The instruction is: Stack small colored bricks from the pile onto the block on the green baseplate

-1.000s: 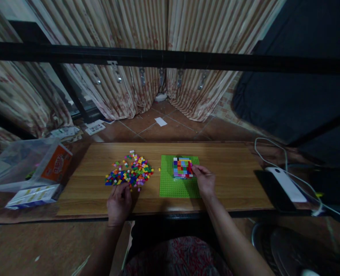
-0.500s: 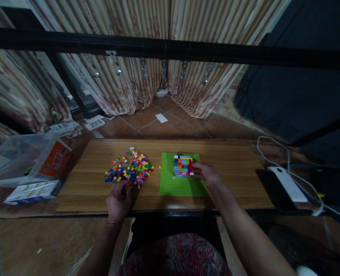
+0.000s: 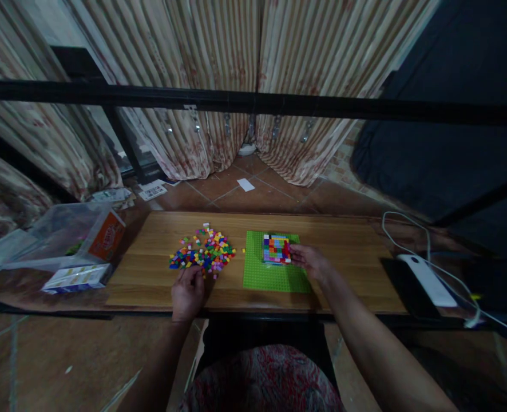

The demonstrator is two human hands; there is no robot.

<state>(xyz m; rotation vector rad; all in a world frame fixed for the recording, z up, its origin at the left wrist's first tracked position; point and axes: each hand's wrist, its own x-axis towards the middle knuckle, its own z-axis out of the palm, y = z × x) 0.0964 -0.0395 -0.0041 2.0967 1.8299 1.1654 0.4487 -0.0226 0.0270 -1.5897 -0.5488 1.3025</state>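
Note:
Many small toy bricks (image 3: 210, 246) of mixed colours lie in a loose pile left of centre. At the pile's near edge is my left hand (image 3: 188, 293), fingers curled together; whatever is between the fingertips is hidden. A green baseplate (image 3: 253, 277) lies to the right of the pile, bearing a square block of multicoloured toy bricks (image 3: 276, 249). My right hand (image 3: 312, 260) rests beside this built block, fingers stretched out and fingertips at its right side, seemingly touching it.
Everything lies on a low wooden table (image 3: 150, 286). On the left are a clear plastic bin (image 3: 60, 229) with an orange label and a white box (image 3: 78, 278). At the right end lie a black flat object (image 3: 408, 286), a white device (image 3: 427, 280) and a white cable (image 3: 386, 229).
The camera view has tilted and shifted, so the scene sits further right on the left side. Both hands keep nearly the same places, at the pile and beside the built block.

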